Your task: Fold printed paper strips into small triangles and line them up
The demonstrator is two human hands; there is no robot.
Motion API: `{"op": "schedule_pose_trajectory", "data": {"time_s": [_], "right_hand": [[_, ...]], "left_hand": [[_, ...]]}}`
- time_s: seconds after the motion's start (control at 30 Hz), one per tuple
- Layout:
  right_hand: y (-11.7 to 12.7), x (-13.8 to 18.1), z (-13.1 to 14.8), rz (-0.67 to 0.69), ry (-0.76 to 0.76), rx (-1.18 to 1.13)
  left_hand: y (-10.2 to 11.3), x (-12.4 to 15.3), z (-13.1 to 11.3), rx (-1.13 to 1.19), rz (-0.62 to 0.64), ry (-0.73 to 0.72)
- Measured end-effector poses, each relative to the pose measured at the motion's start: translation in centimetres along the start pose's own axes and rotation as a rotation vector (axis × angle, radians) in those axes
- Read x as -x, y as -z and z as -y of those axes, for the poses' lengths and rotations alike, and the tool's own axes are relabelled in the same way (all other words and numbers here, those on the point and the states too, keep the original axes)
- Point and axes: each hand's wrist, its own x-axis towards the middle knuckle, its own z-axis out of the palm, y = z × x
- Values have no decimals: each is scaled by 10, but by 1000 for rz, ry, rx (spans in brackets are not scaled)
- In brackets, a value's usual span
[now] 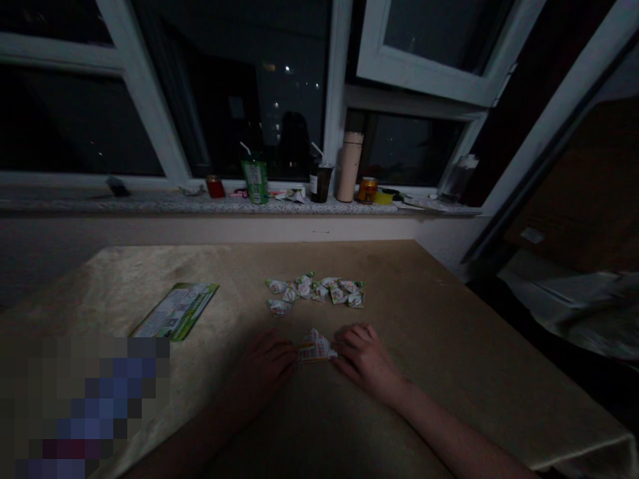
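Note:
Between my hands lies a small printed paper (314, 347), folded to a peak at its far side, on the brown tabletop. My left hand (269, 356) is in shadow, with its fingertips drawn together at the paper's left edge. At the right corner, my right hand (363, 352) pinches the paper between thumb and fingers. Just beyond it, several small folded white-and-green paper pieces (305, 286) sit in a loose cluster. A flat green-and-white packet (177, 311) rests farther left.
The brown-covered table (439, 332) stands below a stone windowsill (289, 207). On the sill are a green drink pouch (256, 178), a dark cup with a straw (320, 183), a pale pink bottle (349, 166) and an amber jar (367, 190). A blurred-out patch covers the lower left.

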Motion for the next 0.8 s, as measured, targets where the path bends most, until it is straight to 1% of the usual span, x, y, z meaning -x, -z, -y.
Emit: {"op": "schedule_pose_trajectory", "data": {"time_s": [0.13,0.3,0.5,0.67,0.8], "right_hand": [[-2,-2,1,-21,26,15],[-2,-5,0,-30,63,36],[-4,-10,-2,-23,119,70],[-5,-6,0,42,93,-4],[-8,-8,-1,18,48,-56]], "left_hand": [[4,-3,-5,11,26,17],[10,-14,-9,53,95,45],[3,-31,-2,69,146,-8],[-2,-35,3,122,160,-43],[-2,-37,4,169,162,0]]}}
